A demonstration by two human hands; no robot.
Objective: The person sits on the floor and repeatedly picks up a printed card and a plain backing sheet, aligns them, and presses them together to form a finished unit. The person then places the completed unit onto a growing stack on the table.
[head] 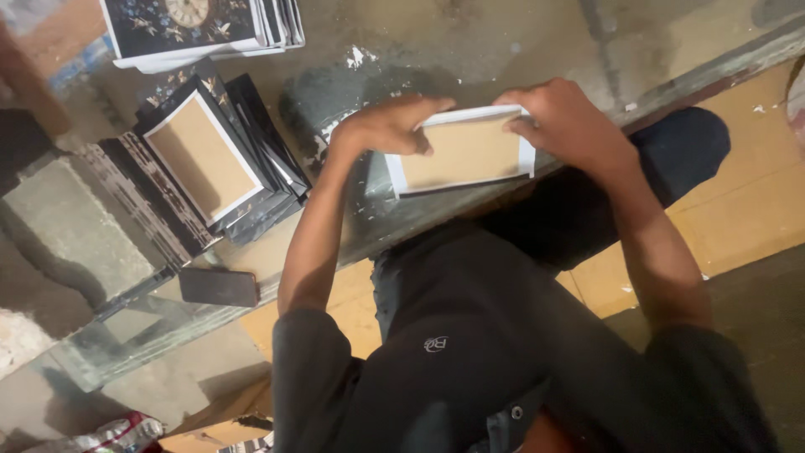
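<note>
The left hand [390, 126] was closed over the left end of a flat rectangular panel [463, 153], fingers curled across its top edge and thumb side toward the brown face. The right hand [563, 117] gripped the opposite end, fingers folded over the upper right corner. Both hands held the same piece, which lay flat or nearly so on the tabletop [470, 42] at its near edge, directly in front of the person's knees.

The panel showed a brown card face inside a white border. It appeared thin, light and rigid, probably board, liable to crease at corners or dent along edges if pinched hard. The two short ends, as held, looked the soundest grip points; the smooth border might slip under dry fingers.

To the left, well apart, a fanned stack of similar panels [210, 159] with dark patterned edges rested on the tabletop, one brown face uppermost. Another pile with dark floral covers [201, 29] sat at the far edge. A dark phone [218, 287] lay near the stack.
</note>
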